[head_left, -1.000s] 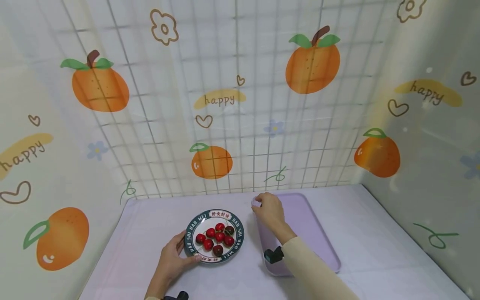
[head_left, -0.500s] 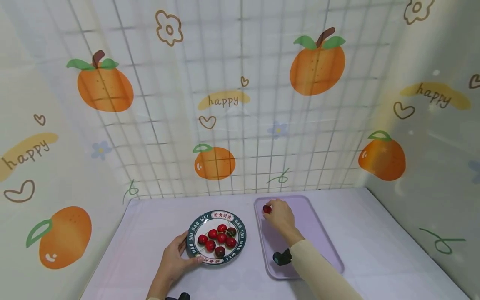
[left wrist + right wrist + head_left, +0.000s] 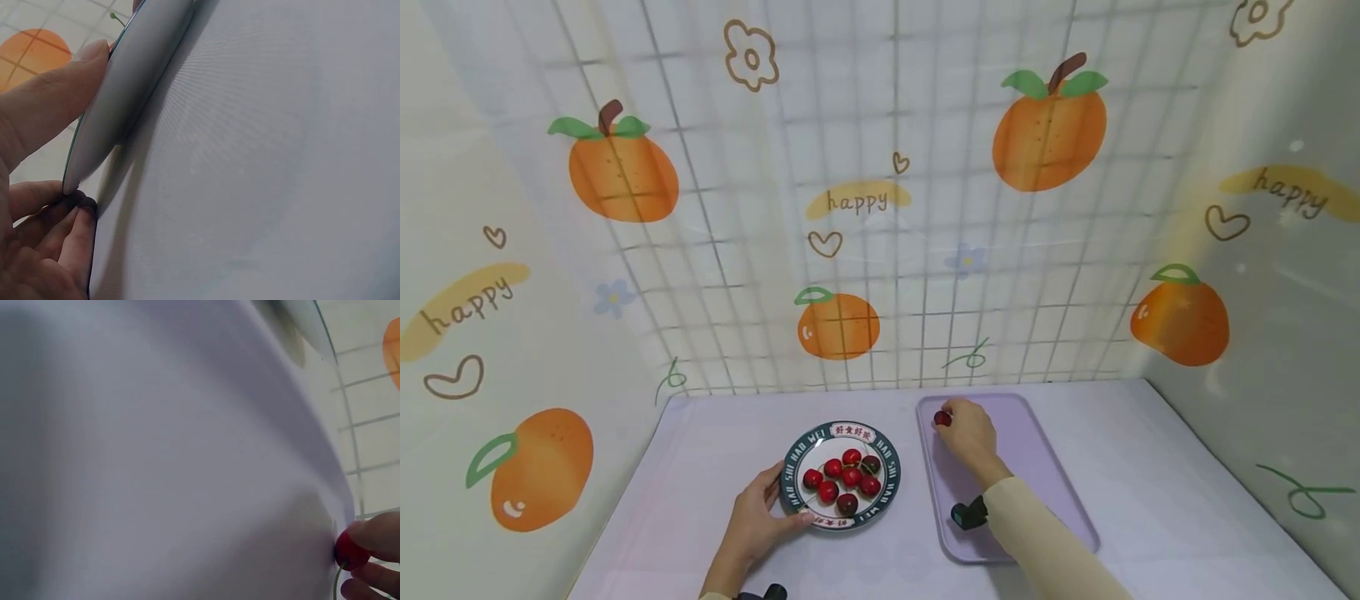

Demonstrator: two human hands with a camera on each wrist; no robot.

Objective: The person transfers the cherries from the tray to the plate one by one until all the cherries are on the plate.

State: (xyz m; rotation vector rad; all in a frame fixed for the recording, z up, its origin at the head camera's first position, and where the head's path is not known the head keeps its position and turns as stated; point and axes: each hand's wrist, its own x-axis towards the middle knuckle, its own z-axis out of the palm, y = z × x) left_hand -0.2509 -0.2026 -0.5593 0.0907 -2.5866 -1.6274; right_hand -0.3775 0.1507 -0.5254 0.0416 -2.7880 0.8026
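Observation:
My left hand [image 3: 754, 515] grips the near left rim of a round plate [image 3: 892, 475] with a dark green lettered border. Its thumb lies on the rim, and in the left wrist view the fingers [image 3: 39, 199] meet the plate's edge from the other side. Several red cherries [image 3: 851, 477] with stems sit on the plate. Over the far left corner of a light purple tray [image 3: 1026, 454], my right hand [image 3: 972, 435] pinches a single dark red cherry [image 3: 942, 418]. The right wrist view shows this cherry [image 3: 351, 551] between thumb and fingers, close over the tray, its green stem hanging down.
Both plate and tray rest on a white-covered table [image 3: 700, 450], the tray to the right of the plate. A printed curtain [image 3: 865, 100] with orange fruit patterns stands behind and along both sides. Each wrist carries a small black camera [image 3: 970, 512].
My right hand has moved from the tray's far left corner rim to just inside the tray, and the pinched cherry has come into sight. The left hand stays on the plate.

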